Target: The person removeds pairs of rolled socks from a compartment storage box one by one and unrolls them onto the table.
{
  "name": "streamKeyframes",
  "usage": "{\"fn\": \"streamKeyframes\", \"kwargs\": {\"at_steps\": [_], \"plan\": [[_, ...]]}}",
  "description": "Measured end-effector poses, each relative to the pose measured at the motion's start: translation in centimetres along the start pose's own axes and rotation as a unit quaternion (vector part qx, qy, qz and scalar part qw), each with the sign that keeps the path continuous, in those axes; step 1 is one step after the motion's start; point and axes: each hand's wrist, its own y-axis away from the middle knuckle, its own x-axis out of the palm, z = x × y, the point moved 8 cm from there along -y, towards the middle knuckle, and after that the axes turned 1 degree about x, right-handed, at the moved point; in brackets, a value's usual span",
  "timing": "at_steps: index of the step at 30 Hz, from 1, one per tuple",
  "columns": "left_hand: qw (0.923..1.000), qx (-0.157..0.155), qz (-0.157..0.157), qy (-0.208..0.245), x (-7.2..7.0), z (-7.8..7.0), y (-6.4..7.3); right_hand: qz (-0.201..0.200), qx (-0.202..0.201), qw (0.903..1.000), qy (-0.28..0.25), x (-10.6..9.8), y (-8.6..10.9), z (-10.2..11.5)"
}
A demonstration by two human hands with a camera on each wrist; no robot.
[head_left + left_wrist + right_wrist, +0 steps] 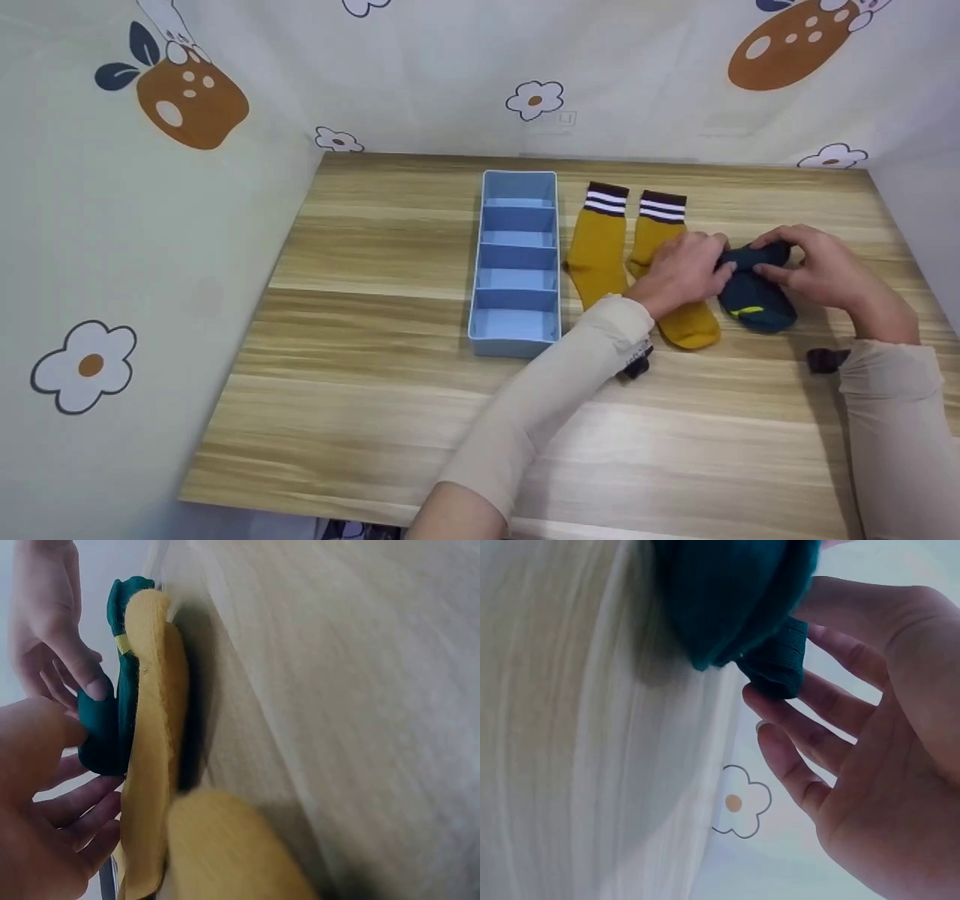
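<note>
A dark green sock [759, 304] with a yellow mark lies at the right of the table, its upper part folded over into a thick roll. My left hand [686, 266] pinches the near end of that roll, thumb and fingertips on either side in the left wrist view. On the other end, my right hand [831, 274] holds the roll between thumb and fingers. Beneath my left hand and wrist lies one yellow sock [688, 326] with a striped cuff. A second yellow sock [600, 244] is flat to its left, its toe hidden behind my left forearm.
A light blue divided box [517, 349] with several compartments in a row, nothing in them, stands left of the yellow socks. The wooden table [360, 360] meets a patterned cloth wall [450, 82] at the back. Small black items [825, 360] show by both wrists.
</note>
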Motion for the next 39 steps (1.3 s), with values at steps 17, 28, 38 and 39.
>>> {"fn": "streamKeyframes", "kwargs": {"at_steps": [17,28,38,39], "plan": [[0.9991,0.033,-0.024,-0.007,-0.2,-0.1,-0.3,0.037,0.080,0.9959,-0.019,0.1,0.0,-1.3],[0.9996,-0.002,0.003,0.028,0.1,-0.7,-0.7,-0.014,0.020,0.9975,-0.067,-0.6,0.4,-0.9],[0.9999,-0.002,-0.014,0.004,0.3,-0.4,-0.8,-0.036,0.058,0.9963,-0.052,-1.0,0.4,-2.0],[0.9998,-0.004,-0.018,0.006,0.3,-0.3,-0.7,-0.036,0.062,0.9961,-0.051,-1.0,0.3,-2.1]]}}
